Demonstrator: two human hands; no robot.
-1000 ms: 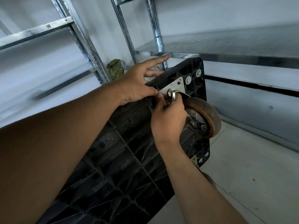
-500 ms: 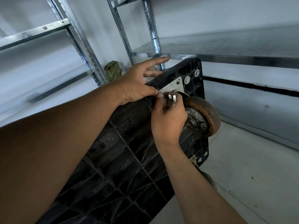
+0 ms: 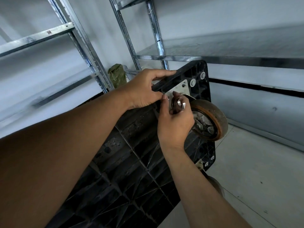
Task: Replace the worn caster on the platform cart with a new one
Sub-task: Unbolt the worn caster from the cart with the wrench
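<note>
Our left hand point(image 3: 144, 89) grips the cart point(image 3: 131, 162); right hand point(image 3: 174, 125) pinches a wrench point(image 3: 181, 104) at the caster's point(image 3: 217, 117) 9 o'clock: slipping risks rounding.

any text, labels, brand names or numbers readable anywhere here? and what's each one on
No text can be read anywhere in this view.
Small dark mark on the shelf beam: too small to tell whether it is print.
Wrench held in the right hand: no legible stamp.
Worn caster, platform cart, green bag: no print visible.
</note>
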